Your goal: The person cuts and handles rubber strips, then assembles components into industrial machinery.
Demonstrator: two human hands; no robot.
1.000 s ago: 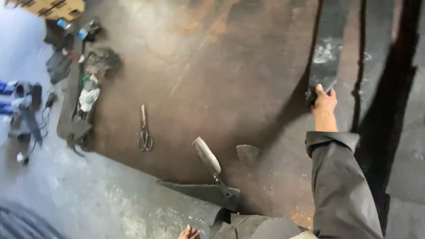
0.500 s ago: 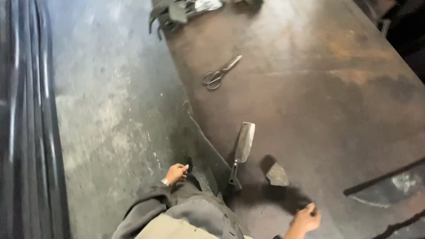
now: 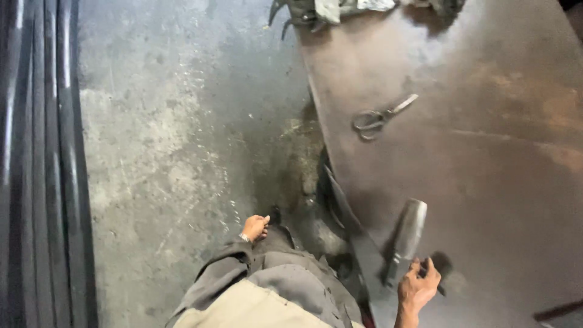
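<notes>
Rusty metal sheet (image 3: pixel 486 182); right hand (image 3: pixel 416 287) beside broad chisel (image 3: pixel 405 237).

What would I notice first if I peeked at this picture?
Probably the big dark brown sheet spread over the grey floor, with scissors lying on it. Lower down, the right hand reaches beside a flat metal tool with a dark handle. The left hand hangs over the floor.
</notes>
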